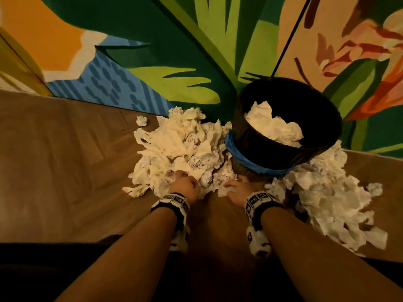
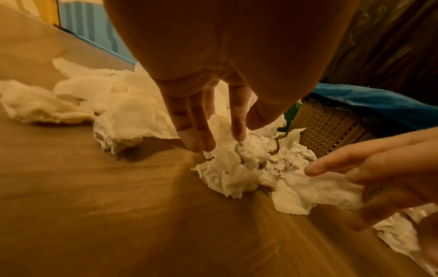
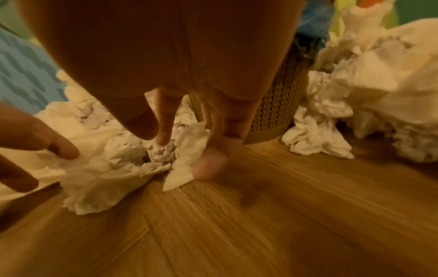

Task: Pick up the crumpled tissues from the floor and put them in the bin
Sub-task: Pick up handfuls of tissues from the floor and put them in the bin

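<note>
The bin (image 1: 281,156) stands by the wall, black-lined with a blue band and a wicker base (image 2: 331,131), and holds some tissues (image 1: 274,125). A big heap of crumpled white tissues (image 1: 181,149) lies on the floor to its left. Another heap (image 1: 327,199) lies to its right. My left hand (image 1: 183,177) reaches down into the near edge of the left heap, fingers straight, tips touching a crumpled tissue (image 2: 227,168). Close beside it, in front of the bin's base, my right hand (image 1: 229,186) spreads its fingers over a flat tissue (image 3: 187,155). Its fingertips are motion-blurred.
A painted wall (image 1: 174,51) with leaves and flowers runs right behind the bin and the heaps. One small tissue ball (image 1: 142,120) lies apart near the wall. Wooden floor (image 1: 65,160) stretches to the left and in front of my arms.
</note>
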